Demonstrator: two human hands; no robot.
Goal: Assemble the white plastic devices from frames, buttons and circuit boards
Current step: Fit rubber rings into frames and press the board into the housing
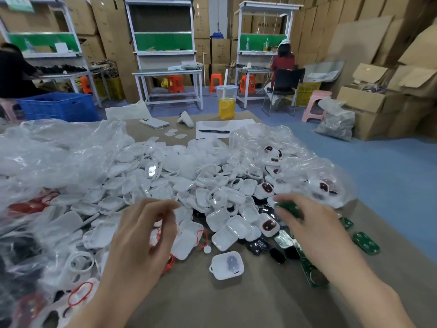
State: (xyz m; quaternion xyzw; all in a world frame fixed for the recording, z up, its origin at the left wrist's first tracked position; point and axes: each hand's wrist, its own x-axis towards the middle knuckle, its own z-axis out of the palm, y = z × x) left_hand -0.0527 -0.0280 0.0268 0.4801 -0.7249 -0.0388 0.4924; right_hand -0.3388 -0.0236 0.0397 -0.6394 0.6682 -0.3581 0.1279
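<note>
A big heap of white plastic shells [179,185] covers the brown table [236,304]. My left hand [146,233] hovers over its near edge with fingers curled; it seems to pinch a small white piece with a red cord, though blur hides the grip. My right hand [307,223] is blurred and grips a green circuit board [289,207] above the black buttons [256,247]. More green boards [366,242] lie at the right. One white shell with a dark button inside [227,265] sits alone in front of the heap.
Clear plastic bags [47,150] with more parts lie left and right. At the far table edge stand a cup of yellow drink [226,102], a white phone [154,123], and paper with a pen [214,131]. Beyond are workbenches, seated people and cardboard boxes.
</note>
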